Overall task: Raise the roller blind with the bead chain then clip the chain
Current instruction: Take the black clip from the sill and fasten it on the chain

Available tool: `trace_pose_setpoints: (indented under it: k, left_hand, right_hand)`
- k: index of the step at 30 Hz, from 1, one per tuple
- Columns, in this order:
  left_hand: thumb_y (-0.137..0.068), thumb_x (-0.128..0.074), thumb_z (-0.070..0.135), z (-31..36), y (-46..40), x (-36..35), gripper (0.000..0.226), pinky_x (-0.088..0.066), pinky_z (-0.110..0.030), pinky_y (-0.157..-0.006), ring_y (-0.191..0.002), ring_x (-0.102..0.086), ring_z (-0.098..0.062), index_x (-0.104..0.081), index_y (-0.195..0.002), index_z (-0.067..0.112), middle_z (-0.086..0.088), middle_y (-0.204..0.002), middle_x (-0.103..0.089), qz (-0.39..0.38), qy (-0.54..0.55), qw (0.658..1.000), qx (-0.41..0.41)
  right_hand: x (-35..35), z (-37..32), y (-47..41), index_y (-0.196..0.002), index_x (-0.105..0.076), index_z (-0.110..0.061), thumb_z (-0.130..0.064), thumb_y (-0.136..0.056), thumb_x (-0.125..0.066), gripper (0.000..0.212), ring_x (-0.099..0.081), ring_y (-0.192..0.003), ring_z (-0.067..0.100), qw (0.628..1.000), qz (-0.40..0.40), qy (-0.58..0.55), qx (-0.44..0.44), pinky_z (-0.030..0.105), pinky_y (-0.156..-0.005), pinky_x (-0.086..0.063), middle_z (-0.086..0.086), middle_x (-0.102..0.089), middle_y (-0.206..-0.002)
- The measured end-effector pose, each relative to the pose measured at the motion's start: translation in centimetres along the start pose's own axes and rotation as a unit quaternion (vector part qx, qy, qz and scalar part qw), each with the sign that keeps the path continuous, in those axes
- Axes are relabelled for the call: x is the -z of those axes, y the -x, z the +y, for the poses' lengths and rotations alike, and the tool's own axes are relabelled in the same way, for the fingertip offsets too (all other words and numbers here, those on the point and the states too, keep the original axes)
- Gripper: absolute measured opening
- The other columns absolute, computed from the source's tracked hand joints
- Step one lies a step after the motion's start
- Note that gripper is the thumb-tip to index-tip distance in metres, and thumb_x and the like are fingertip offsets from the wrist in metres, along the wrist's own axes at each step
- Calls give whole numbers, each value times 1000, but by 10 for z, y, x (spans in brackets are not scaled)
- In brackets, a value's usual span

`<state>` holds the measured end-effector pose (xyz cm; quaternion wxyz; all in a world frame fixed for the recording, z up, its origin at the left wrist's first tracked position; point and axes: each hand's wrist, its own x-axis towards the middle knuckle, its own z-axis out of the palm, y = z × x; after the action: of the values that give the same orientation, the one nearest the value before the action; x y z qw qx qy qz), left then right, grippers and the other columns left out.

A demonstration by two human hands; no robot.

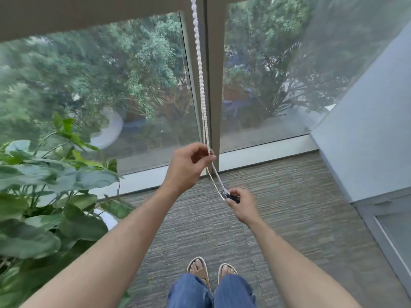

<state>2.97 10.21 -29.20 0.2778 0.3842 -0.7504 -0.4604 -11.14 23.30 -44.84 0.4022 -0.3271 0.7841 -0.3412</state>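
Lower centre-right, a dark clip [233, 198] is being pinched at the chain's [201, 85] bottom loop by the right hand [241, 205], probably for clipping. Just above, both strands are being pinched together by the left hand [189, 167], keeping tension. Upper left, the blind [89, 14] is being kept raised.

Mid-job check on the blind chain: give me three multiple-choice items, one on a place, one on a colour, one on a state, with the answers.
1. Where is the potted plant?
A. On the person's left
B. On the person's right
C. Behind the glass

2. What colour is the bead chain?
A. Black
B. White
C. Red

3. What is the left hand doing?
A. Hanging idle
B. Pressing flat on the window
C. Pinching the chain

Answers:
1. A: its leaves fill the left side, indoors on the floor.
2. B: the beads are white along the window frame.
3. C: thumb and fingers close on the strands, while the right hand grips a dark piece at the loop's bottom.
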Motion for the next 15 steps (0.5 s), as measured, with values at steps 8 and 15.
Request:
trace_pose_setpoints:
  k: [8, 15]
  left_hand:
    - [-81, -77, 14, -48, 0, -28, 14, -58, -37, -71, -69, -66, -10, -72, -82, 27, 6, -75, -73, -12, 43, 999, -31]
    - [-81, -78, 13, -88, -11, -37, 17, -56, -29, -70, -70, -69, -8, -72, -84, 29, 8, -78, -75, -2, 60, 995, -77]
  right_hand:
    - [-60, 82, -49, -108, -52, -22, -12, -91, -67, 25, -56, -104, 21, 996, 0, 49, -69, 30, -85, -44, 4, -59, -114]
    - [-104, 132, -89, -109, -50, -21, -10, -90, -67, 27, -57, -105, 21, 993, 7, 57, -99, 42, -95, -51, 1, -58, -108]
